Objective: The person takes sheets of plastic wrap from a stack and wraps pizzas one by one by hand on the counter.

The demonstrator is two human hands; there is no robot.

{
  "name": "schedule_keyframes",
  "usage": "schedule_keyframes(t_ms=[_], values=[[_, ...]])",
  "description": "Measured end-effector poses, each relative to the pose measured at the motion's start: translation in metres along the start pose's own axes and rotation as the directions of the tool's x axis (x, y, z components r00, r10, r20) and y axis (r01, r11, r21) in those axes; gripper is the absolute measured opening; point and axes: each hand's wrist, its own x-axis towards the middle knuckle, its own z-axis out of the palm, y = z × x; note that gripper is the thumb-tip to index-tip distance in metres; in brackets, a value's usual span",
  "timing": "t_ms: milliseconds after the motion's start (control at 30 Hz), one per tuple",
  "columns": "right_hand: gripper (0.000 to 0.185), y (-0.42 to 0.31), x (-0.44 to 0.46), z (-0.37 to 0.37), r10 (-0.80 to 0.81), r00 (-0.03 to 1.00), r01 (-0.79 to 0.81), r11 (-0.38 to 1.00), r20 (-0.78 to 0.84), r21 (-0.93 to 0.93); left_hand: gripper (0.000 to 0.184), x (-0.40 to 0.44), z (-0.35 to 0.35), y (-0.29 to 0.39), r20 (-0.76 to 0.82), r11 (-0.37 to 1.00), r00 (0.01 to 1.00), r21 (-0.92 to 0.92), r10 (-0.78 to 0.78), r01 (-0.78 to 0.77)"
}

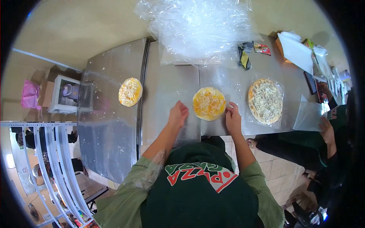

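Note:
A small round pizza (209,103) with yellow sauce and pale shredded cheese lies flat on the metal table in front of me. My left hand (178,114) hovers to the left of it, apart from it, fingers loosely curved and holding nothing. Close against the pizza's right edge is my right hand (233,117), its fingers loosely bent; whether the fingertips touch the crust is hard to see. Farther right, a larger cheese-covered pizza (265,101) rests on a clear plastic sheet (280,89). Another small cheese-topped pizza (130,92) sits on the left table.
A heap of clear plastic bags (201,30) fills the back. Small packets (262,48) lie beside it. At right, a co-worker's hand (326,129) holds a clear plastic sheet (307,116). A seam (142,91) divides the tables; a metal rack (57,163) stands lower left.

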Motion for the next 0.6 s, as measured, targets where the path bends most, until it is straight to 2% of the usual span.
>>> schedule_keyframes(t_ms=[67, 100, 133, 167, 200, 233, 267, 300, 367, 467, 567, 600], values=[[0.038, 0.001, -0.003, 0.005, -0.014, 1.000, 0.014, 0.999, -0.022, -0.030, 0.042, 0.007, -0.020, 0.022, -0.024, 0.981, 0.987, 0.113, 0.161, -0.158], [0.039, -0.004, -0.007, 0.010, -0.152, 0.987, 0.140, 0.976, -0.062, -0.166, 0.041, 0.012, -0.026, 0.033, -0.095, 0.871, 0.918, 0.365, 0.385, -0.328], [0.040, -0.011, -0.013, 0.016, -0.287, 0.954, 0.251, 0.919, -0.081, -0.306, 0.040, 0.019, -0.030, 0.043, -0.099, 0.674, 0.795, 0.598, 0.599, -0.433], [0.042, -0.019, -0.018, 0.024, -0.417, 0.906, 0.343, 0.828, -0.078, -0.443, 0.039, 0.025, -0.035, 0.050, -0.036, 0.413, 0.631, 0.785, 0.775, -0.462], [0.045, -0.034, -0.026, 0.038, -0.342, 0.925, 0.379, 0.824, 0.162, -0.421, 0.038, 0.033, -0.043, 0.054, 0.072, 0.226, 0.564, 0.869, 0.823, -0.441], [0.048, -0.051, -0.035, 0.057, -0.247, 0.886, 0.403, 0.828, 0.393, -0.389, 0.036, 0.042, -0.053, 0.055, 0.192, 0.029, 0.500, 0.916, 0.845, -0.401], [0.049, -0.058, -0.048, 0.078, -0.407, 0.802, 0.573, 0.730, 0.438, -0.372, 0.035, 0.048, -0.058, 0.054, 0.320, -0.170, 0.439, 0.922, 0.840, -0.348], [0.051, -0.060, -0.057, 0.100, -0.547, 0.684, 0.723, 0.597, 0.482, -0.348, 0.033, 0.046, -0.056, 0.056, 0.321, -0.144, 0.529, 0.926, 0.786, -0.348], [0.040, -0.053, -0.060, 0.139, -0.576, 0.662, 0.748, 0.543, 0.480, -0.381, 0.030, 0.037, -0.051, 0.062, 0.313, -0.092, 0.686, 0.936, 0.657, -0.339], [0.029, -0.046, -0.054, 0.158, -0.478, 0.695, 0.719, 0.481, 0.538, -0.502, 0.023, 0.049, -0.059, 0.059, 0.367, -0.112, 0.701, 0.917, 0.611, -0.383], [0.018, -0.048, -0.059, 0.159, -0.489, 0.763, 0.639, 0.671, 0.422, -0.377, 0.022, 0.048, -0.064, 0.070, 0.403, 0.008, 0.706, 0.865, 0.582, -0.501], [0.015, -0.056, -0.063, 0.161, -0.455, 0.802, 0.572, 0.772, 0.388, -0.277, 0.022, 0.042, -0.065, 0.082, 0.286, 0.358, 0.856, 0.816, 0.432, -0.454]])
